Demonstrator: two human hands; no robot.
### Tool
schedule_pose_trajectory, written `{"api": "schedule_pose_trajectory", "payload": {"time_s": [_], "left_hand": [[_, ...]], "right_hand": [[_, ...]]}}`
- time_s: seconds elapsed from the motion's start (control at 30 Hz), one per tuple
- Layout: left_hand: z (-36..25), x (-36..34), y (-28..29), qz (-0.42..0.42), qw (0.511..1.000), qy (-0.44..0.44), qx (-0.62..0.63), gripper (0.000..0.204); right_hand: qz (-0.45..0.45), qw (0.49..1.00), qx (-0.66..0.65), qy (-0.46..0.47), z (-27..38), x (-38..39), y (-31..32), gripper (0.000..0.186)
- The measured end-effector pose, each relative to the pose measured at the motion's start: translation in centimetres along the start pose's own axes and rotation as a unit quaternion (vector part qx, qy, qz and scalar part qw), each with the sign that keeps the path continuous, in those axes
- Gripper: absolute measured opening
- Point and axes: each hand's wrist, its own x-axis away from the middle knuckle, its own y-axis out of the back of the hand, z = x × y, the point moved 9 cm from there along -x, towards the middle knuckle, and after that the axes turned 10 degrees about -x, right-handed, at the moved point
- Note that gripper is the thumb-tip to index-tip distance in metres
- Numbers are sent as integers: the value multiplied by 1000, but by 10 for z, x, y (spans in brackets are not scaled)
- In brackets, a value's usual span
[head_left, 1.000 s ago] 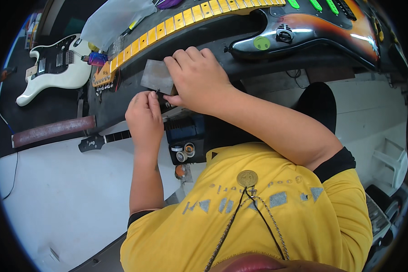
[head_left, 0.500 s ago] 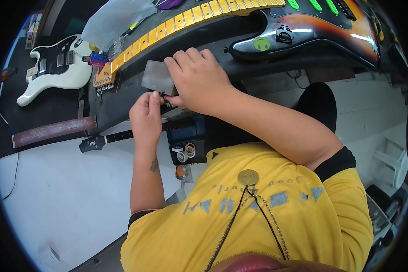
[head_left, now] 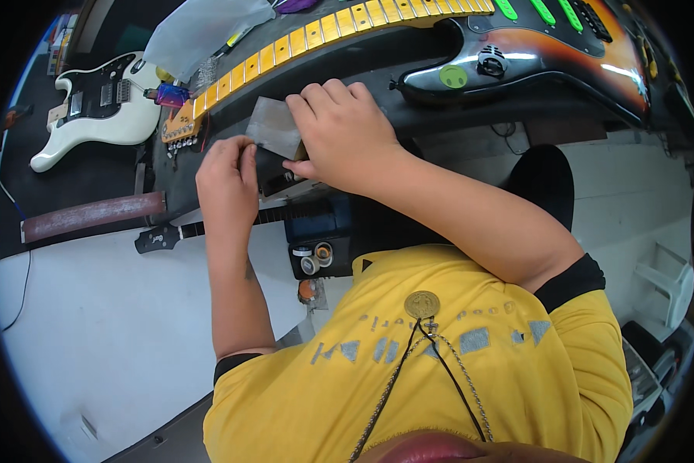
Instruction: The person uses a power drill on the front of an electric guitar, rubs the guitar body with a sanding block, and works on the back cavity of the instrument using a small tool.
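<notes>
My right hand (head_left: 343, 135) is closed over the right side of a flat grey square piece (head_left: 273, 127) at the bench's near edge, its thumb tucked below. The piece's material is unclear. Just left of it, my left hand (head_left: 227, 177) has its thumb and forefinger nearly together by the piece's lower left corner; whatever they pinch is too small to make out. Beneath the hands is a small dark object (head_left: 277, 184), partly hidden. A sunburst electric guitar (head_left: 524, 58) with a maple neck (head_left: 285, 50) lies beyond them.
A white guitar body (head_left: 111, 123) lies at the far left. Nearer are a long brownish sanding bar (head_left: 92, 216) and a dark headstock (head_left: 158, 239). Small round tins (head_left: 310, 265) sit below the bench. A plastic bag (head_left: 208, 35) lies behind the neck; a white chair (head_left: 671, 282) stands at right.
My left hand has moved left and slightly up, away from my right thumb. The grey piece has tilted a little, with my right hand still on it.
</notes>
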Motion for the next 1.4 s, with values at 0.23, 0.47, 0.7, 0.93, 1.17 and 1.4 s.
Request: {"api": "schedule_pose_trajectory", "payload": {"time_s": [0.23,0.47,0.7,0.93,1.17,1.4], "left_hand": [[-38,-6,-9,9,992,-97,-86,7],[-50,-8,-14,50,989,-120,-68,8],[-46,-17,-14,60,982,-122,-134,10],[-51,-28,-13,68,981,-129,-130,14],[-20,-26,-14,82,990,-4,118,26],[-13,12,-31,175,566,228,772,30]], "right_hand": [[4,1000,5,1,0,1,-2,76],[-2,1000,5,7,0,2,0,75],[-2,1000,-5,2,1,1,1,73],[0,1000,-4,-5,-1,0,2,74],[25,1000,-2,-5,-1,0,-1,78],[5,1000,-15,-23,1,-2,2,90]]}}
